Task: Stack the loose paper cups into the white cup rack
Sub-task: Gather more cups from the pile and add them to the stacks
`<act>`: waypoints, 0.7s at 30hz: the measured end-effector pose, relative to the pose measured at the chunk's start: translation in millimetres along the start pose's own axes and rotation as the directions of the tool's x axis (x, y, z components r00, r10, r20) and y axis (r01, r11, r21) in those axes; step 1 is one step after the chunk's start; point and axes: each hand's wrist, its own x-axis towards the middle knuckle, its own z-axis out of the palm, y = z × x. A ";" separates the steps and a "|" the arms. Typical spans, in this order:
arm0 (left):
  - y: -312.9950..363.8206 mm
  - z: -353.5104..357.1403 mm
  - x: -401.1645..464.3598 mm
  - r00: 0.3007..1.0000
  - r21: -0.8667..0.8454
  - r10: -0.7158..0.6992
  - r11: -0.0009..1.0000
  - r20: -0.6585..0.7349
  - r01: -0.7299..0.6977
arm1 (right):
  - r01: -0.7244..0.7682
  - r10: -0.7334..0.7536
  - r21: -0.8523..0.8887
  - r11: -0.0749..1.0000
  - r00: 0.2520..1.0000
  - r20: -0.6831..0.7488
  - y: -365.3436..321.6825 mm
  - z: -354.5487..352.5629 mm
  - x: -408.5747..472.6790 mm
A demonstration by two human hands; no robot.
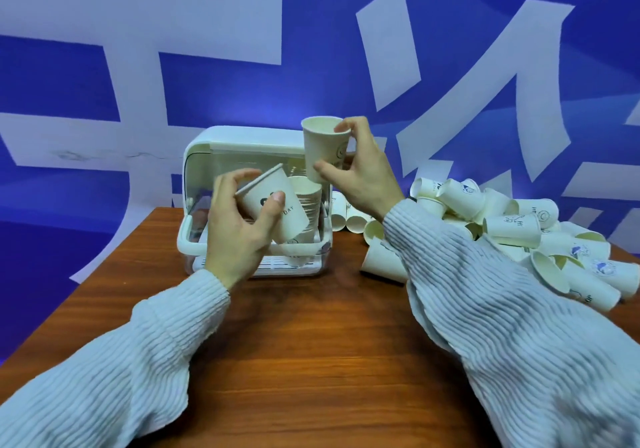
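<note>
a reddish-brown wood-grain surface (311,326) filled the foreground — behind it hung a blue backdrop (311,32) with large pale strokes.

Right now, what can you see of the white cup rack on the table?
The white plastic cup rack is a rounded box with a clear raised front cover and a slotted white tray at its base. It stands upright at the far edge of the brown wooden table. A nested stack of white paper cups leans inside. The left hand hovers before its opening.
</note>
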 end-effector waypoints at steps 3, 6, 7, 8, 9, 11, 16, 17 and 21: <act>-2.6 -6.3 2.5 0.999 0.024 0.002 1.000 -0.043 -0.001 | 0.008 -0.008 -0.005 1.000 0.997 0.076 -1.3 14.5 10.6; -7.3 -11.0 3.4 0.998 0.044 -0.007 0.999 -0.055 0.010 | 0.054 -0.031 -0.135 0.989 0.985 0.171 -0.2 24.6 10.7; -8.6 -11.6 3.4 0.998 0.052 -0.006 0.999 -0.057 0.009 | 0.070 -0.033 -0.183 0.981 0.979 0.199 0.7 27.2 8.9; -9.1 -11.8 3.3 0.998 0.057 -0.007 0.998 -0.059 0.010 | 0.091 -0.036 -0.230 0.969 0.972 0.232 2.5 29.6 6.8; -9.2 -11.9 3.8 0.998 0.059 -0.010 0.998 -0.061 0.013 | 0.111 -0.036 -0.271 0.956 0.962 0.270 4.7 32.4 4.1; -9.3 -11.6 7.3 0.998 0.048 -0.019 0.999 -0.063 0.022 | 0.144 -0.028 -0.333 0.932 0.944 0.330 8.0 36.1 -1.5; 6.7 -2.5 30.9 0.994 -0.028 -0.032 0.999 -0.102 0.029 | 0.148 0.027 -0.423 0.894 0.925 0.379 19.6 37.2 -6.6; 10.1 0.6 37.3 0.993 -0.020 -0.023 1.000 -0.117 0.021 | 0.135 0.052 -0.412 0.901 0.910 0.412 21.7 38.6 -8.8; 13.5 12.8 59.2 0.998 0.095 0.054 0.994 -0.025 -0.051 | -0.008 0.117 -0.284 0.959 0.922 0.369 27.2 44.8 -18.1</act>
